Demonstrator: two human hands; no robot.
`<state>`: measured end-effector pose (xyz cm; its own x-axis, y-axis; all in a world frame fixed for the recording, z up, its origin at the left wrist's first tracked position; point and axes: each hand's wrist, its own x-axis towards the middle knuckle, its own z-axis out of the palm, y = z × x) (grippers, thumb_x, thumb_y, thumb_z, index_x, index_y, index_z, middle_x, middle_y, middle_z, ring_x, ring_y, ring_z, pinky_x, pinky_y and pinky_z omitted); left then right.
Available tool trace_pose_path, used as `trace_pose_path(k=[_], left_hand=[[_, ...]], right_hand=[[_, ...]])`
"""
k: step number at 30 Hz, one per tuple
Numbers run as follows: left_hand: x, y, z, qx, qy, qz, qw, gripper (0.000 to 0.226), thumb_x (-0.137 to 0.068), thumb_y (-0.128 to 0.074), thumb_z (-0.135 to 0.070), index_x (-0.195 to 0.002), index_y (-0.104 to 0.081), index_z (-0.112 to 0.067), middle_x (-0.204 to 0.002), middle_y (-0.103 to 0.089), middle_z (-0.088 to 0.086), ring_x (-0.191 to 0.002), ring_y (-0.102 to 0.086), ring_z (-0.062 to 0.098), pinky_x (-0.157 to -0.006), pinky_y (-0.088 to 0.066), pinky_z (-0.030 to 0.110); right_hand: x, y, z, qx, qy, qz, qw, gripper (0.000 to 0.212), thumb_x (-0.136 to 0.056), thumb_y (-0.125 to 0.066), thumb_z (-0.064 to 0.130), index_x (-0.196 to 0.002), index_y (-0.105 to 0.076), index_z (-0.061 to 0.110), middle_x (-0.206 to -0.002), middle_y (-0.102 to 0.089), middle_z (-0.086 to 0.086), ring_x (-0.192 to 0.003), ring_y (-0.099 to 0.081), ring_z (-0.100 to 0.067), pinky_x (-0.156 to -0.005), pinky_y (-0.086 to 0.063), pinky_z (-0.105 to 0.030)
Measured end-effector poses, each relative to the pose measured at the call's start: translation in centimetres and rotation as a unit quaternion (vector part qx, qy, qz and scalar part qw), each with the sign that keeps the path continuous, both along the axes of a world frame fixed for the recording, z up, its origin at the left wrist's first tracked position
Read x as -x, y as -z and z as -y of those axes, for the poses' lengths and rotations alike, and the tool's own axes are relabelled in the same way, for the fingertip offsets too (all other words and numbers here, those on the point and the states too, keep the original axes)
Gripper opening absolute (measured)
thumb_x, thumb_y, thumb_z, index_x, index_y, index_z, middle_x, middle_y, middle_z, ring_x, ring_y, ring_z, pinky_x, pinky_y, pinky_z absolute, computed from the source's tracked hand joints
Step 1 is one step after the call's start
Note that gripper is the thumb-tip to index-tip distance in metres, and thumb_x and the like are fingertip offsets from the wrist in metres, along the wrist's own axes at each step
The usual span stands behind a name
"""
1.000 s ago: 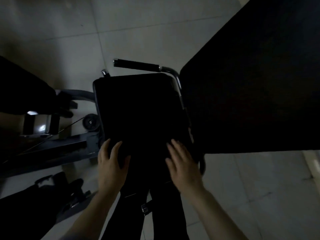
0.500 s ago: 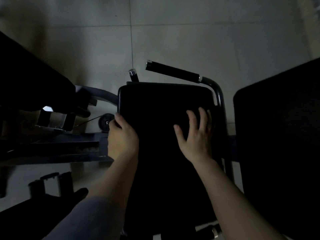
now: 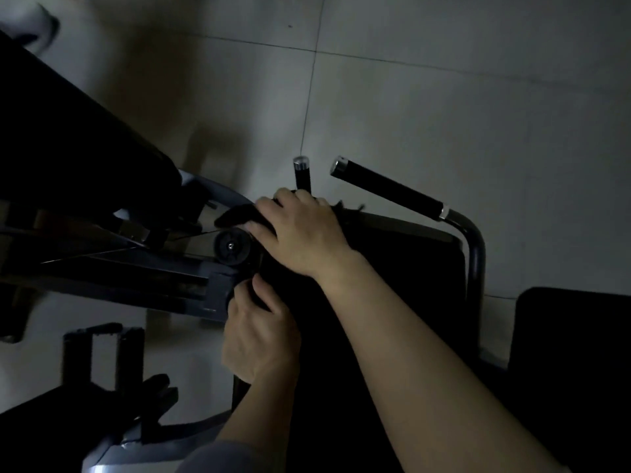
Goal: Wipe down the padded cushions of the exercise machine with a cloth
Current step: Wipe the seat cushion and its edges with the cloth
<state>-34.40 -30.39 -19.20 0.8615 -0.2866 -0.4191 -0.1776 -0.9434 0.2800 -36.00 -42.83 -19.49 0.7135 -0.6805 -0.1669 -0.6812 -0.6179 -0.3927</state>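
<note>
The black padded seat cushion (image 3: 409, 268) fills the middle of the dim view. My right hand (image 3: 304, 237) lies over its far left corner, fingers curled down on a dark cloth (image 3: 235, 213) that sticks out past my fingertips to the left. My left hand (image 3: 259, 339) is nearer me on the cushion's left edge, with its fingers wrapped around that edge and the thumb on top. My right forearm crosses the cushion diagonally. Most of the cloth is hidden under my right hand.
Two black handle grips (image 3: 389, 189) (image 3: 302, 174) stick out beyond the cushion's far edge. A pulley wheel (image 3: 232, 249) and grey frame beam (image 3: 136, 278) sit just left of my hands. Another black pad (image 3: 68, 131) looms upper left, one more (image 3: 573, 336) at right. Tiled floor (image 3: 444, 97) beyond.
My right hand moved from the cushion's right half across to its far left corner, now on the cloth. My left hand slid back towards me along the left edge.
</note>
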Motion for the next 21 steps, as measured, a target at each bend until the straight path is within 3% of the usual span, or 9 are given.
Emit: trace_pose_path(k=[4,7,10,12,15,18,21], left_hand=[[0.0,0.0,0.1,-0.011,-0.001,-0.007,1.000,0.053,-0.094,-0.013,-0.052,-0.123,-0.049,-0.027,-0.123,-0.060,0.004,-0.106,-0.057,0.031,-0.071,-0.033,0.034],[-0.2,-0.2,0.1,-0.010,-0.003,-0.025,1.000,0.053,-0.093,-0.012,-0.052,-0.121,-0.049,-0.026,-0.122,-0.059,0.004,-0.104,-0.057,0.032,-0.073,-0.035,0.035],[-0.1,-0.6,0.2,-0.010,0.003,-0.025,1.000,0.054,-0.093,-0.012,-0.051,-0.120,-0.050,-0.024,-0.119,-0.059,0.005,-0.101,-0.057,0.032,-0.073,-0.035,0.036],[-0.1,-0.7,0.2,-0.009,-0.001,-0.024,1.000,0.054,-0.093,-0.012,-0.051,-0.120,-0.049,-0.024,-0.119,-0.059,0.004,-0.101,-0.057,0.032,-0.073,-0.036,0.036],[-0.1,-0.7,0.2,-0.014,-0.005,-0.027,1.000,0.054,-0.093,-0.012,-0.051,-0.119,-0.049,-0.022,-0.121,-0.058,0.005,-0.102,-0.057,0.033,-0.074,-0.035,0.037],[0.0,-0.5,0.3,-0.022,-0.006,-0.010,1.000,0.054,-0.093,-0.013,-0.050,-0.119,-0.050,-0.020,-0.122,-0.058,0.007,-0.103,-0.056,0.035,-0.072,-0.033,0.036],[0.1,-0.4,0.4,-0.026,-0.005,0.001,1.000,0.053,-0.094,-0.014,-0.049,-0.121,-0.050,-0.021,-0.123,-0.058,0.008,-0.105,-0.056,0.035,-0.073,-0.033,0.036]], right_hand=[[2.5,-0.4,2.1,-0.070,0.017,-0.024,0.997,0.043,-0.095,-0.036,0.052,-0.112,-0.055,0.017,-0.110,-0.057,-0.007,-0.105,-0.053,-0.029,-0.077,-0.042,-0.038],[9.4,0.5,2.6,-0.080,0.126,-0.069,0.986,0.048,-0.096,-0.031,0.053,-0.116,-0.056,0.018,-0.115,-0.059,-0.007,-0.108,-0.055,-0.029,-0.083,-0.046,-0.039],[15.1,0.5,3.6,-0.138,0.282,-0.132,0.940,0.052,-0.094,-0.030,0.055,-0.114,-0.060,0.017,-0.116,-0.060,-0.009,-0.110,-0.055,-0.031,-0.089,-0.047,-0.040],[14.9,0.5,4.0,-0.153,0.326,-0.162,0.919,0.052,-0.094,-0.030,0.054,-0.110,-0.063,0.016,-0.114,-0.061,-0.012,-0.107,-0.056,-0.033,-0.090,-0.047,-0.042],[10.0,0.7,3.9,-0.104,0.248,-0.156,0.950,0.048,-0.094,-0.034,0.049,-0.104,-0.067,0.015,-0.110,-0.063,-0.014,-0.104,-0.058,-0.035,-0.088,-0.048,-0.042],[4.5,0.5,3.0,-0.136,0.173,-0.062,0.973,0.044,-0.095,-0.036,0.048,-0.101,-0.065,0.014,-0.109,-0.061,-0.012,-0.105,-0.056,-0.033,-0.091,-0.045,-0.045],[2.0,-0.2,2.8,-0.170,0.118,-0.028,0.978,0.045,-0.096,-0.035,0.049,-0.105,-0.063,0.015,-0.113,-0.058,-0.011,-0.108,-0.053,-0.032,-0.093,-0.042,-0.047]])
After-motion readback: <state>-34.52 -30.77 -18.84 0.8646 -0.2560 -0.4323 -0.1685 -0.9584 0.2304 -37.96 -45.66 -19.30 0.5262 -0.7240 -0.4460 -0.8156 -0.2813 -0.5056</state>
